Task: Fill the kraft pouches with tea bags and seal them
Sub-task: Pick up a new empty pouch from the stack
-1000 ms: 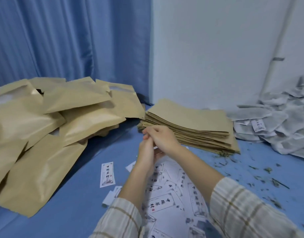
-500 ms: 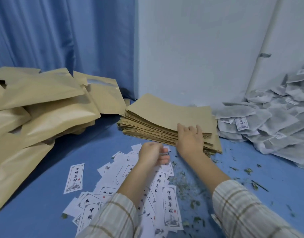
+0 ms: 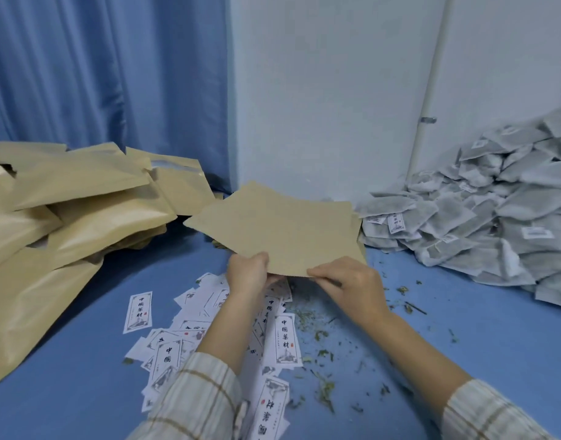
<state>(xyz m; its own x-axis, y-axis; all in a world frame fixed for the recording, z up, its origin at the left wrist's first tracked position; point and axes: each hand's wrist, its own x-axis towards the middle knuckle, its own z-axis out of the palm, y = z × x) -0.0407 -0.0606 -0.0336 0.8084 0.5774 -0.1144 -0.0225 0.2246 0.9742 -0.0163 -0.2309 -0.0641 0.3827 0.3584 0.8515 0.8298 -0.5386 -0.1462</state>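
Observation:
Both hands hold one flat, empty kraft pouch lifted above the blue surface. My left hand pinches its near left edge and my right hand pinches its near right edge. The lifted pouch hides most of the stack of empty pouches behind it; only a sliver of the stack shows at the right. A heap of grey tea bags with small white tags lies at the right against the wall. Filled, puffy kraft pouches are piled at the left.
White printed paper labels lie scattered under my forearms. Loose bits of dried herb are strewn over the blue surface. A blue curtain hangs behind the left pile; a white wall with a pipe stands behind.
My right hand has lifted the top pouch off the stack and my left hand has come up to take its other edge. The view has shifted right and down.

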